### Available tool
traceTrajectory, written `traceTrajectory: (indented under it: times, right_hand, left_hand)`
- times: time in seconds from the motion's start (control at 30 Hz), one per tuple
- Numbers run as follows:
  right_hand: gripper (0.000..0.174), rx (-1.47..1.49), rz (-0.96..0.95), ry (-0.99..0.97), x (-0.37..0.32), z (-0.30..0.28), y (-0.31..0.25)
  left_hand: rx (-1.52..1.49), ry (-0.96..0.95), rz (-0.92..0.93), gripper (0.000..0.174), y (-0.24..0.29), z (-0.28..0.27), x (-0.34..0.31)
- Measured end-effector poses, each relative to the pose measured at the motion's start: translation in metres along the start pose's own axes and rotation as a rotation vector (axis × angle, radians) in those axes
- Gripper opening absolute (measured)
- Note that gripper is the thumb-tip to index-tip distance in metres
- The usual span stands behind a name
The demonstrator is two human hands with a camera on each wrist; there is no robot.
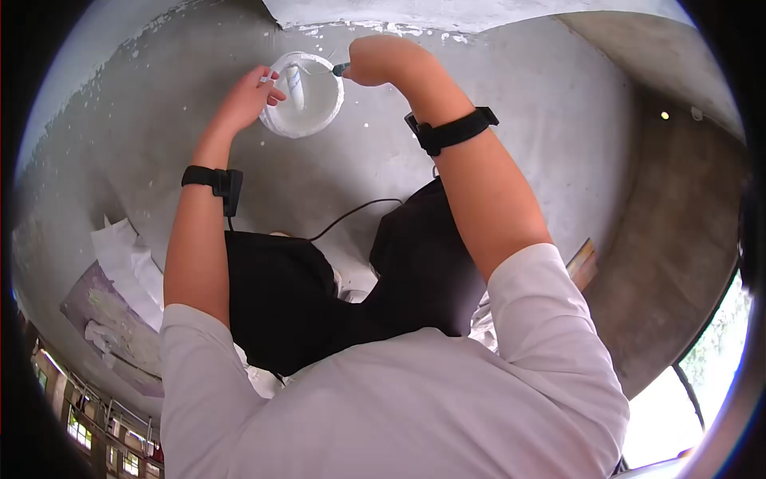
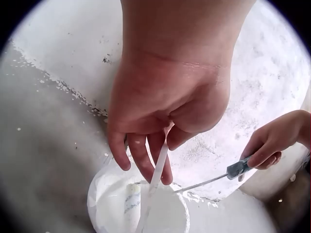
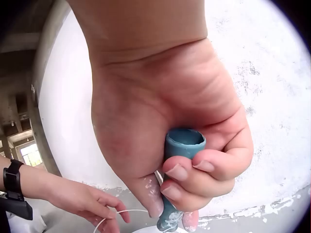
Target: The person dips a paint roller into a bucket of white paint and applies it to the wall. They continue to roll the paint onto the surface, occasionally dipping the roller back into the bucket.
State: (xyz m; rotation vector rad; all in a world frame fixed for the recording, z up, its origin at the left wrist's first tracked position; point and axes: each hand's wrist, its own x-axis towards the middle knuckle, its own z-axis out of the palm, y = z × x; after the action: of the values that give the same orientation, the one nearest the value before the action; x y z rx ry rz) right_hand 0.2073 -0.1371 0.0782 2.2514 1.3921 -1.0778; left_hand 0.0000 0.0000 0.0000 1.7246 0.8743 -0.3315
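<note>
Fingers (image 3: 214, 182) round teal roller handle (image 3: 181, 150), hollow-ended, paint-flecked

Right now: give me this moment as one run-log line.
right hand: grips teal handle | left hand: holds white bail | roller sleeve: inside white bucket

One left hand (image 1: 249, 100) and one right hand (image 1: 381, 60) — two in all — show with two black wrist straps (image 1: 461, 132), one bucket (image 1: 337, 104) and one thin white bail (image 2: 153, 187). There is one paint roller (image 1: 296, 86) with one blue-green grip (image 3: 184, 150) — plus two short sleeves (image 1: 542, 307) and two black trouser legs (image 1: 279, 275).
</note>
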Motion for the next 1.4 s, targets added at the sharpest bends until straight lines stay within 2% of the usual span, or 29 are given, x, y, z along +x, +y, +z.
traceTrajectory:
  times: [0.07,0.1,0.2,0.27,0.5,0.57,0.8,0.87,1.0,1.07,1.4]
  right_hand:
    - [0.028,-0.008,-0.024,0.003,-0.003,-0.001,-0.003]
    - [0.028,0.018,-0.058,0.032,0.002,-0.008,-0.014]
    - [0.026,0.016,-0.050,-0.003,-0.002,-0.003,-0.006]
    - [0.043,0.047,-0.060,0.043,0.001,0.001,0.004]
    - [0.042,0.044,-0.069,0.081,0.008,0.005,0.008]
    - [0.027,0.015,-0.011,0.013,0.006,0.001,0.006]
    - [0.028,0.030,0.032,0.032,0.012,0.009,0.009]
    - [0.043,0.072,-0.033,0.076,0.010,0.010,0.011]
    - [0.043,0.078,-0.033,0.076,0.011,0.010,0.011]
    - [0.029,0.028,0.048,-0.002,0.012,0.006,0.008]
    - [0.030,0.001,0.041,0.003,0.012,0.010,0.011]
  left_hand:
    - [0.000,0.007,0.003,0.030,0.000,0.000,0.001]
    - [0.040,0.037,-0.008,0.030,0.003,-0.021,-0.005]
    - [0.014,0.021,0.013,0.030,0.001,-0.007,0.001]
    - [-0.007,0.010,0.030,0.029,0.001,0.000,0.006]
    - [-0.014,0.001,0.023,0.029,-0.006,-0.004,-0.002]
    - [-0.015,-0.005,0.031,0.029,-0.007,-0.003,-0.001]
    - [-0.004,0.002,0.019,0.029,-0.006,-0.003,-0.002]
    - [-0.009,0.007,0.009,0.029,-0.003,-0.002,-0.004]
    - [-0.002,0.008,0.019,0.029,-0.004,-0.001,-0.003]
    - [-0.006,0.004,0.009,0.029,-0.002,-0.001,-0.004]
    - [-0.018,0.013,0.007,0.028,-0.003,-0.001,-0.002]
